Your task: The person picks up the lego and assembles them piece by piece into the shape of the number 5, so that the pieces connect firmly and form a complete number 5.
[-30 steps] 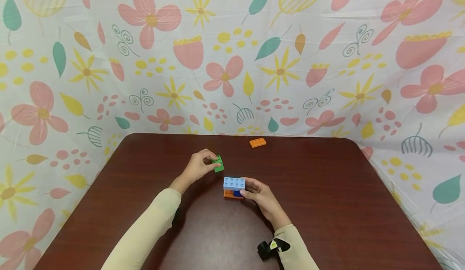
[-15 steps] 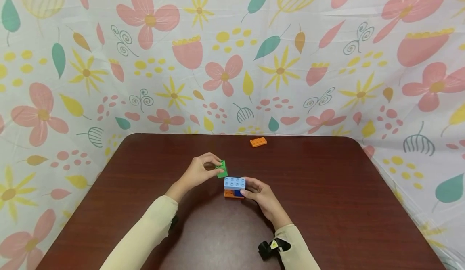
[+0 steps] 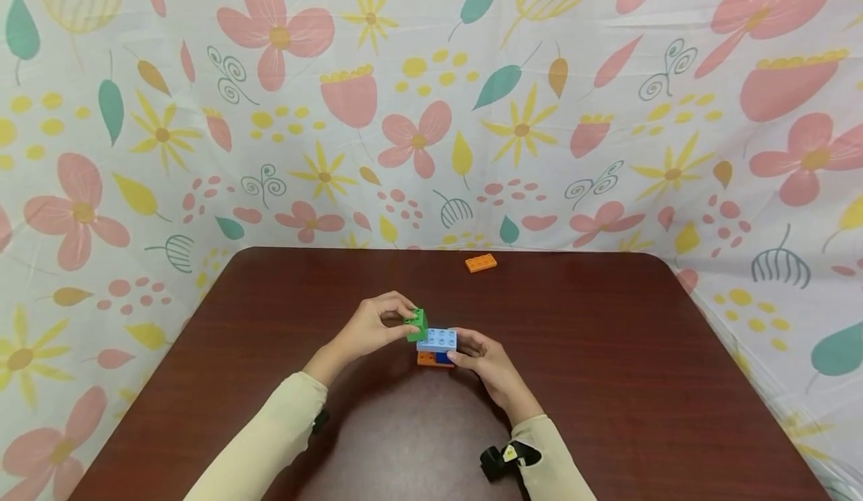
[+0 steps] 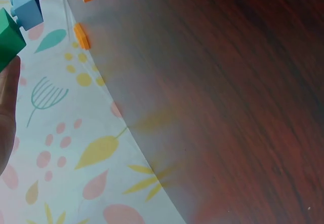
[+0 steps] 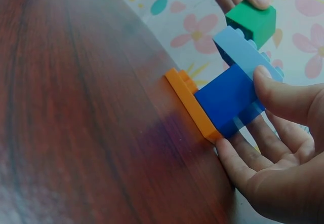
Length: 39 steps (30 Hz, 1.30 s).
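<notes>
My left hand (image 3: 369,330) pinches a green toy brick (image 3: 417,325) between thumb and fingers. That brick is over the left end of a light blue brick (image 3: 441,338); in the right wrist view the green brick (image 5: 255,24) looks slightly tilted against its studs, and I cannot tell whether it is pressed on. Under the light blue brick sits a dark blue brick (image 5: 228,97), which stands on a flat orange brick (image 5: 192,107) on the table. My right hand (image 3: 488,366) grips the stack from the right, thumb near the light and dark blue bricks.
A second flat orange brick (image 3: 481,263) lies near the far edge of the dark brown table (image 3: 607,351). Behind the table hangs a flower-printed cloth (image 3: 431,111). A black wrist camera (image 3: 495,462) is strapped at the right sleeve.
My left hand has brought the green brick right and toward me, from beyond the stack to the light blue brick's left end. The right hand and the stack stay nearly still.
</notes>
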{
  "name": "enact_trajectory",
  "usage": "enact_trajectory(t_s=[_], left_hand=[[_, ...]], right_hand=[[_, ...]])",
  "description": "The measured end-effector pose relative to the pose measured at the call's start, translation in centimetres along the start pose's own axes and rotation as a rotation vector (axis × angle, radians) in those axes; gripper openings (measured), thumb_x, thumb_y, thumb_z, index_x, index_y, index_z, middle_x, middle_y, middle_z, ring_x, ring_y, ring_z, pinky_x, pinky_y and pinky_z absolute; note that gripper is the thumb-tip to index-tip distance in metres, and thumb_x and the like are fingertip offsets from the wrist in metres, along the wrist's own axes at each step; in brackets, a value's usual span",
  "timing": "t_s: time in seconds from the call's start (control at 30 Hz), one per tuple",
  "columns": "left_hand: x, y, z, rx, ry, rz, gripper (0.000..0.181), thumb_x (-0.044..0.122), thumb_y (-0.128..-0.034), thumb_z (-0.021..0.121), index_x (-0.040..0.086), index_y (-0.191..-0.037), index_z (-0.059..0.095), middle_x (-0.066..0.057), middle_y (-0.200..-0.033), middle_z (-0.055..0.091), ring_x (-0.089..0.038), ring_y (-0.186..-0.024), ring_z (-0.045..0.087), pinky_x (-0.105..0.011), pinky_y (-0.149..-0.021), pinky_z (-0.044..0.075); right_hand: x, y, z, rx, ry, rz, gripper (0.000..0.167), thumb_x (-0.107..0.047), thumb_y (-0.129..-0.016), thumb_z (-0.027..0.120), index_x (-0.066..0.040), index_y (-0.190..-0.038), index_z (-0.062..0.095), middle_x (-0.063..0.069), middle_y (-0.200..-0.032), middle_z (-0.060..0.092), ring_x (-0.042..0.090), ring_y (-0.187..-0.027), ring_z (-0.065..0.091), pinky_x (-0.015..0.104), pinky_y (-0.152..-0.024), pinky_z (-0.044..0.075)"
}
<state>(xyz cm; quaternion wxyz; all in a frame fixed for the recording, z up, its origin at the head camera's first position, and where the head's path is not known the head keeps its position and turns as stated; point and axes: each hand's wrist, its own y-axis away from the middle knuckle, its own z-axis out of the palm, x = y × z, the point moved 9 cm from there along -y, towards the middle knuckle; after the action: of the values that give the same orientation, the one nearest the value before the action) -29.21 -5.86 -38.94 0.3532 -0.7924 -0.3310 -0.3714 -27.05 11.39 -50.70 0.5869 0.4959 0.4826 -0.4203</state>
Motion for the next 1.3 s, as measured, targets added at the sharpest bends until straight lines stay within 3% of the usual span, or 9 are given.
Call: enact_trajectory(t_s=[0.07,0.23,0.7,0.93,1.03,1.13,1.3], left_hand=[[1.0,0.2,0.0,-0.009,0.004,0.013,0.013,0.000,-0.0828,0.073,-0.004,-0.095,0.069,-0.018,-0.107,0.062,-0.025,-0.094,0.066,-0.035,-0.083,0.055],[1.9,0.4,0.1,-0.019,0.011,0.041,0.012,-0.002,-0.0830,0.072,-0.005,-0.093,0.069,-0.020,-0.107,0.061,-0.027,-0.095,0.066,-0.038,-0.083,0.054],[1.5,0.7,0.6,0.002,0.017,0.038,0.016,0.000,-0.0828,0.073,-0.003,-0.098,0.070,-0.017,-0.112,0.062,-0.027,-0.100,0.063,-0.034,-0.083,0.054],[2.0,1.0,0.6,0.021,0.042,0.097,0.018,-0.005,-0.0816,0.072,-0.005,-0.100,0.069,-0.020,-0.112,0.062,-0.032,-0.104,0.062,-0.049,-0.088,0.051],[2.1,1.1,0.8,0.015,0.030,0.106,0.021,-0.007,-0.0818,0.071,-0.006,-0.103,0.068,-0.021,-0.111,0.061,-0.033,-0.104,0.062,-0.049,-0.089,0.050],[1.9,1.2,1.1,0.004,0.011,0.123,0.025,-0.009,-0.0818,0.070,-0.006,-0.106,0.067,-0.021,-0.111,0.061,-0.033,-0.103,0.062,-0.046,-0.088,0.051],[0.1,1.2,1.8,0.003,-0.016,0.184,0.028,-0.009,-0.0819,0.070,-0.004,-0.109,0.066,-0.020,-0.112,0.060,-0.033,-0.102,0.062,-0.044,-0.086,0.052]], right_hand=[[0.0,0.0,0.0,-0.005,0.000,0.003,0.049,-0.012,-0.087,0.072,-0.005,-0.133,0.055,0.012,-0.126,0.059,0.023,-0.112,0.057,0.036,-0.089,0.049],[0.0,0.1,0.1,-0.010,-0.004,0.001,0.050,-0.013,-0.087,0.072,-0.004,-0.133,0.054,0.013,-0.127,0.059,0.024,-0.114,0.056,0.036,-0.090,0.048],[0.0,0.0,0.1,-0.016,-0.007,-0.007,0.049,-0.011,-0.088,0.071,-0.004,-0.133,0.054,0.012,-0.128,0.058,0.023,-0.114,0.055,0.035,-0.090,0.048],[-0.1,0.0,0.1,-0.011,-0.009,-0.003,0.049,-0.011,-0.088,0.071,-0.004,-0.133,0.054,0.013,-0.127,0.058,0.022,-0.113,0.056,0.036,-0.090,0.048],[-0.1,-0.1,0.0,-0.005,-0.003,-0.002,0.048,-0.012,-0.088,0.071,-0.005,-0.133,0.055,0.013,-0.128,0.058,0.022,-0.112,0.056,0.037,-0.091,0.048],[0.0,-0.1,-0.1,0.002,0.002,0.000,0.048,-0.012,-0.087,0.071,-0.005,-0.132,0.055,0.013,-0.127,0.058,0.023,-0.113,0.056,0.037,-0.090,0.048],[0.1,0.0,-0.1,0.012,-0.001,0.000,0.048,-0.011,-0.087,0.072,-0.004,-0.132,0.056,0.014,-0.127,0.059,0.026,-0.115,0.055,0.036,-0.090,0.048]])
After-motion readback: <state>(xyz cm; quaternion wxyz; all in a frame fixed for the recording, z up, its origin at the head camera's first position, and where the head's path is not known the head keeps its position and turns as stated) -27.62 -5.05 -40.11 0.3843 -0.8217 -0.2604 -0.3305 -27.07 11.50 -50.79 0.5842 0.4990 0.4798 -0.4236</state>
